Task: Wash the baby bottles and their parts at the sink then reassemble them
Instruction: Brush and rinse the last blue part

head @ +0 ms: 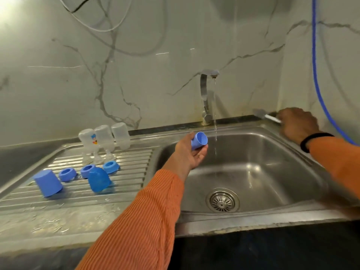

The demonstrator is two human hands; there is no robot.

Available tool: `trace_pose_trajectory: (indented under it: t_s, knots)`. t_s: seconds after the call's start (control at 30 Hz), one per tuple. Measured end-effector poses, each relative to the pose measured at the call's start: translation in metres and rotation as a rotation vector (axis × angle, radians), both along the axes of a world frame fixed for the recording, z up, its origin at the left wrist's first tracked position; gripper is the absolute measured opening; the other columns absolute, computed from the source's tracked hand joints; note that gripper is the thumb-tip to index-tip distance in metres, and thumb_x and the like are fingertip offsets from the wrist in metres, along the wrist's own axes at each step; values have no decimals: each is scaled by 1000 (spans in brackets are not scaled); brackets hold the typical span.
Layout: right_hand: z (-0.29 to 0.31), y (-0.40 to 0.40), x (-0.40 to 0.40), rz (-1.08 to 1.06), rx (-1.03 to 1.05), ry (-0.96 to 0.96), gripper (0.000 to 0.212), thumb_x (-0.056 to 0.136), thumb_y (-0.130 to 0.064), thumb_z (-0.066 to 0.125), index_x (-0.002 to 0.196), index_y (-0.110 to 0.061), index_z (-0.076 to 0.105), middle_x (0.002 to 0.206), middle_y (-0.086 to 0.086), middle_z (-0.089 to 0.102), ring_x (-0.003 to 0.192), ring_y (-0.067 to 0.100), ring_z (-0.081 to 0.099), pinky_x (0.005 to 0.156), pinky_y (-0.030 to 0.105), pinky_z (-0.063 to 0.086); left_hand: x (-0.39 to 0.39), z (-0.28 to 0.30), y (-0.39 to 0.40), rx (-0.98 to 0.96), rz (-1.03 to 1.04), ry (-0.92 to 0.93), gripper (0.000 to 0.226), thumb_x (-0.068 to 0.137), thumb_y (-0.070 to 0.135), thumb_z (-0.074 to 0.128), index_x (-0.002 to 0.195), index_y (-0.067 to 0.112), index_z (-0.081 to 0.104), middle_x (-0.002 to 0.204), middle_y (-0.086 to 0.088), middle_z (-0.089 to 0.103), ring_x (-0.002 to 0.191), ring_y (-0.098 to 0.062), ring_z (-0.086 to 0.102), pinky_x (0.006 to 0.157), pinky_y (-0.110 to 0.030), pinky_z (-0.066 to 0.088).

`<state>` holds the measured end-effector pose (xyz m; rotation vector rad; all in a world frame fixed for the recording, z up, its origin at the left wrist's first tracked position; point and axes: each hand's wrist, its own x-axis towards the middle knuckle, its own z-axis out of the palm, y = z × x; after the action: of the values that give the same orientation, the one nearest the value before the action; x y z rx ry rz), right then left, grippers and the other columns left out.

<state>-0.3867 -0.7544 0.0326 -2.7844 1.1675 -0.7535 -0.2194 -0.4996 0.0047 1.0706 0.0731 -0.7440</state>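
My left hand [190, 152] holds a small blue bottle cap [199, 140] over the left side of the steel sink [263, 172], just left of a thin stream of water from the tap [206, 98]. My right hand [298, 124] grips the handle of a brush [266, 116] lying on the sink's back right rim. On the ribbed drainboard [116, 193] three clear bottles [104, 142] stand upside down. In front of them lie three blue screw rings [88, 170] and two blue caps [48, 183], mouths down.
A drain strainer [222, 200] sits in the basin floor. A blue hose [316, 80] hangs down the marbled wall at right, and white cables hang at upper left. Dark counter edges run along the front and left.
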Motion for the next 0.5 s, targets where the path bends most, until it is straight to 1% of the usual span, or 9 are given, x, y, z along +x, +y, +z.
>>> trace_pose_trajectory:
  t_s: [0.07,0.13,0.17,0.23,0.27,0.33,0.37,0.43,0.5]
  knots:
    - [7,34,11,205,90,-40,24,97,-11,59,114,-19,74,111,14,72,92,34,66,84,41,55,6,-12,5,-26,75,38,27,95,24,71,114,7,62,103,-19,68,89,-28,70,85,-37,61]
    - [10,67,20,412,122,-25,24,99,-13,60,115,-21,76,102,3,74,85,20,66,80,36,57,12,-21,7,-42,120,70,36,94,24,74,123,7,62,109,-18,69,96,-28,70,89,-40,60]
    - [8,83,23,491,121,10,22,100,-15,60,114,-23,76,97,-4,72,82,13,65,74,29,56,14,-22,8,-53,141,73,39,93,23,74,127,7,61,111,-17,69,97,-28,70,89,-40,60]
    - [-2,106,32,597,120,39,21,101,-17,62,115,-24,75,94,-11,69,77,1,60,62,12,45,17,-22,9,-76,189,50,43,94,22,73,131,6,58,114,-19,68,91,-28,69,89,-41,59]
    - [-8,112,36,623,117,28,21,101,-18,62,116,-23,76,96,-10,71,76,-2,59,59,10,41,18,-22,10,-85,206,38,45,94,21,74,132,5,57,117,-20,67,90,-28,69,89,-42,60]
    - [-17,114,40,633,134,-9,20,100,-18,64,115,-21,77,97,-8,74,75,-2,59,61,11,39,21,-22,10,-85,235,27,46,93,19,75,132,4,55,119,-22,66,93,-30,69,91,-43,60]
    - [-19,113,40,636,149,-21,20,99,-18,65,114,-21,78,95,-9,73,76,-1,60,63,13,41,21,-22,10,-84,242,20,45,93,19,75,131,3,56,117,-22,66,95,-31,70,93,-43,60]
    - [-22,113,36,647,157,-24,20,98,-18,67,115,-22,78,94,-12,72,80,0,62,66,13,43,22,-23,9,-69,231,-7,41,93,22,76,125,3,58,110,-20,67,94,-29,70,94,-43,60]
    - [-26,114,35,664,99,-23,21,97,-18,69,115,-23,78,95,-11,71,81,1,62,67,12,43,20,-25,7,-19,181,-60,40,91,25,77,120,3,61,105,-19,69,91,-27,73,90,-41,62]
